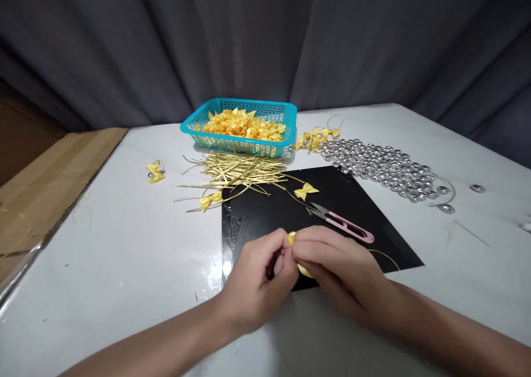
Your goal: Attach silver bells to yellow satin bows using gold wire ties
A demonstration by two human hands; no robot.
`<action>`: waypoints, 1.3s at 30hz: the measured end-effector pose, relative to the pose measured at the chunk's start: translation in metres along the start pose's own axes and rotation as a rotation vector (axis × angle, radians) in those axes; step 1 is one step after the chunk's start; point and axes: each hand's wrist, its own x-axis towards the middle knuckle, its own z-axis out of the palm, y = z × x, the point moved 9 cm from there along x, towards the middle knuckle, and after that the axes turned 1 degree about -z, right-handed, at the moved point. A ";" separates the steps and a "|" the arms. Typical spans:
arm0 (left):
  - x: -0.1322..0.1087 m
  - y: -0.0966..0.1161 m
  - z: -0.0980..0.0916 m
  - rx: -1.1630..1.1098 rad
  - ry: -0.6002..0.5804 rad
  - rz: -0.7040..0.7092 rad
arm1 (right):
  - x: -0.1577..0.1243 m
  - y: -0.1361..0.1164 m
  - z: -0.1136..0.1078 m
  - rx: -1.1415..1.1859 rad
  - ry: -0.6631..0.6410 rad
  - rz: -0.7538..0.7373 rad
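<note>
My left hand (263, 275) and my right hand (342, 266) meet over the front of a black mat (265, 219), fingers closed. Between their fingertips is a yellow ribbon bow (306, 271), mostly covered; only its upper and lower edges show. A thin gold cord (388, 255) curves out on the right side of my right hand. Just beyond the hands, pink-handled thread snips (348, 226) lie on the mat. Another yellow bow (306, 191) rests near the mat's back edge, and one more bow (211, 200) sits at its left corner.
A blue basket (238, 139) full of yellow bows stands at the back. In front of it lies a pile of gold cords (244, 168). Silver domed beads (381, 167) spread to the right, near a bow cluster (315, 139). A single bow (155, 172) lies left; cardboard (62, 167) borders the table.
</note>
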 end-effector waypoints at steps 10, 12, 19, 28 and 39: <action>-0.003 0.004 0.000 0.074 0.048 0.042 | 0.003 -0.014 -0.006 -0.124 0.145 -0.082; -0.002 0.004 -0.004 0.074 0.083 0.066 | 0.007 -0.015 -0.011 -0.153 0.195 -0.087; 0.010 0.002 -0.014 0.172 0.100 0.111 | 0.014 0.020 -0.014 0.276 0.341 0.316; 0.020 0.014 -0.014 0.196 0.121 0.134 | 0.009 0.041 0.005 0.690 0.434 0.674; 0.034 -0.006 -0.025 -0.014 0.131 0.032 | 0.022 0.057 -0.020 0.713 0.550 0.659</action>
